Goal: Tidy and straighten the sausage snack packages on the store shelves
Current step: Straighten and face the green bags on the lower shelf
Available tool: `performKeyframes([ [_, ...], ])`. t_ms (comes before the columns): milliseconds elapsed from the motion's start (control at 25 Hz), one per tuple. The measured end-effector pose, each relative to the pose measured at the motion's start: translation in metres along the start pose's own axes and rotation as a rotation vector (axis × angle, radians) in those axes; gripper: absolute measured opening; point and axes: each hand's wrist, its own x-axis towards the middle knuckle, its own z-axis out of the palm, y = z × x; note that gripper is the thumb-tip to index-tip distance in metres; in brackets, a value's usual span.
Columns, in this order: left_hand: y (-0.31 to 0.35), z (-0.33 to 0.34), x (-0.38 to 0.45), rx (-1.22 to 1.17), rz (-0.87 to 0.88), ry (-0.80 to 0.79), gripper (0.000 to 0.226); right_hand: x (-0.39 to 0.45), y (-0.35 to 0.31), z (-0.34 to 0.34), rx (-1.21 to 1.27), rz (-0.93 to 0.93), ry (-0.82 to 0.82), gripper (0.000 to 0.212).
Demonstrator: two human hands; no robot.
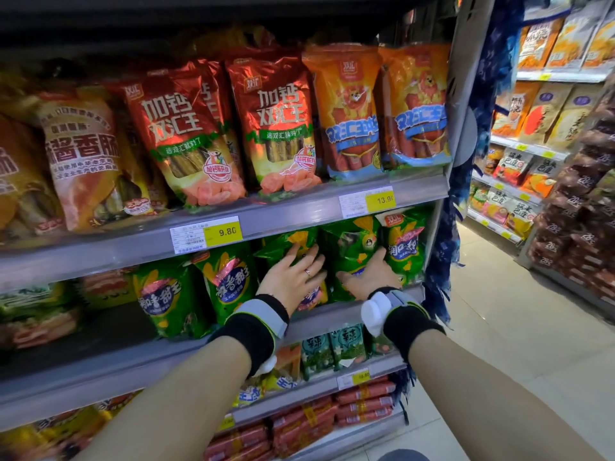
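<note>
Green sausage snack packages fill the right end of the second shelf (336, 314). Left hand (293, 272) lies flat, fingers spread, on one green package (293, 242) that tilts left; a ring shows on one finger. Right hand (371, 276) is open too, palm against the neighbouring green package (352, 247), thumb pointing left, fingertips reaching toward the rightmost green package (404, 247). Neither hand is closed around anything; both press or rest on pack fronts. Both wrists wear black-and-grey bands, the right one with a white device.

Further left on the same shelf stand two more green corn-print packs (229, 284) and (166, 301), both leaning, then blurred reddish packs at far left.

Upper shelf (299, 211): two red foil packages (186, 134) and (279, 124) standing side by side, two orange packages (349, 114) and (419, 104) at the right end, a beige-orange package (83, 158) on the left. Price tags on the shelf edge read 9.80 (226, 231) and 13.9 (384, 199).

Below the hands: small teal packs (332, 351), then stacked red sausage sticks (362, 404) on the lowest shelves. Another snack aisle (545, 128) stands far right, across a pale tile floor (492, 327).
</note>
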Motion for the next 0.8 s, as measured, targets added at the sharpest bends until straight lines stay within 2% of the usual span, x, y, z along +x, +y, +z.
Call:
performKeyframes([
  [80,0.000,0.005,-0.002,-0.074,-0.056,0.057,0.048,0.002,0.001,0.003,0.001,0.012,0.034,0.095],
  [200,0.002,0.005,-0.006,-0.102,-0.068,0.102,0.033,-0.007,0.005,0.007,-0.017,-0.077,0.043,0.091],
  [360,-0.010,0.003,-0.026,-0.151,-0.077,0.196,0.037,-0.015,0.012,0.005,0.007,-0.199,0.014,0.084],
  [520,-0.020,-0.001,-0.045,-0.153,-0.107,0.400,0.028,-0.021,0.024,-0.008,0.170,-0.307,0.059,0.079],
  [680,-0.021,-0.012,-0.060,-0.198,-0.052,0.475,0.030,-0.037,0.034,-0.037,0.291,-0.351,-0.130,0.091],
  [800,-0.006,-0.028,-0.066,-0.481,-0.173,0.301,0.058,-0.032,0.051,-0.034,0.323,-0.290,-0.309,0.091],
])
